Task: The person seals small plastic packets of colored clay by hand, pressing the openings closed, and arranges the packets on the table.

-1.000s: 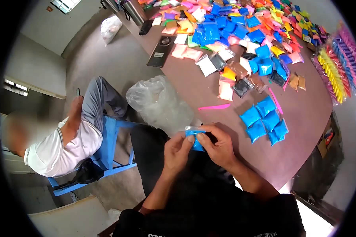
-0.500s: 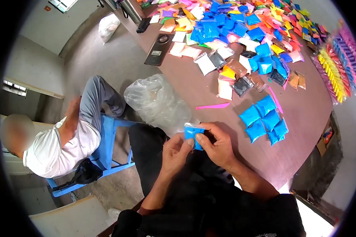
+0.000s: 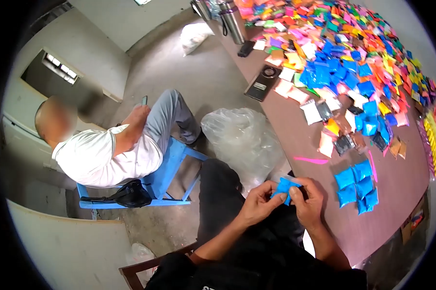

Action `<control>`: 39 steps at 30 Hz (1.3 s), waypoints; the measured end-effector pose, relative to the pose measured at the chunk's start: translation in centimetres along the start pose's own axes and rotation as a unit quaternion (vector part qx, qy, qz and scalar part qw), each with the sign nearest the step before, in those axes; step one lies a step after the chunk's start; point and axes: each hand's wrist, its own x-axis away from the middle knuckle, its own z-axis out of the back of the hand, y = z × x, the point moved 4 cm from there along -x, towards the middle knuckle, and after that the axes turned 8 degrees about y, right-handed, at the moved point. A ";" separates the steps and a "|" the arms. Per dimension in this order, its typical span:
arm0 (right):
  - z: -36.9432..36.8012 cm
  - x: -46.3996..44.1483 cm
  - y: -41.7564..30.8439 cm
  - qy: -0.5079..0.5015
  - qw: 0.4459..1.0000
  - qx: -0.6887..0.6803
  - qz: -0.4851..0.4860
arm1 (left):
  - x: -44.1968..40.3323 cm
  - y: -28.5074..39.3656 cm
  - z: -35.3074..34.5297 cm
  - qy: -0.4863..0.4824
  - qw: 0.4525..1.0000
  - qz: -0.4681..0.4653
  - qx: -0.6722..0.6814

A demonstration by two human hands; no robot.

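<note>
A small blue packet (image 3: 286,185) with a clear top edge is held between both hands, over my lap beside the table edge. My left hand (image 3: 260,204) pinches its left side with thumb and fingers. On the right side, my right hand (image 3: 307,202) grips it, the thumb pressed on its front. Several blue packets (image 3: 345,178) lie grouped on the table to the right of my hands. A pink plastic tool (image 3: 310,160) lies left of this group, and another (image 3: 373,165) lies along its upper right.
A large pile of coloured packets (image 3: 368,58) covers the back of the table (image 3: 319,241). A phone (image 3: 263,83) and steel flask (image 3: 233,23) lie near its left edge. A clear plastic bag (image 3: 242,140) stands below. A person (image 3: 109,154) sits on a blue chair (image 3: 168,169).
The view has swung left, so the table and hands appear further right and lower. Both hands keep hold of the blue packet, which is now tilted.
</note>
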 end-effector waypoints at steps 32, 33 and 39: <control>0.7 -0.7 1.0 -0.060 0.967 0.185 0.168 | -0.7 -1.1 0.8 0.018 0.999 0.017 0.048; 0.8 -0.7 1.0 -0.058 0.964 0.199 0.165 | -0.8 -1.2 0.7 0.017 0.998 0.010 0.057; 0.5 -0.4 0.5 -0.034 0.982 0.146 0.117 | -1.0 -1.2 0.3 0.006 0.998 0.012 0.066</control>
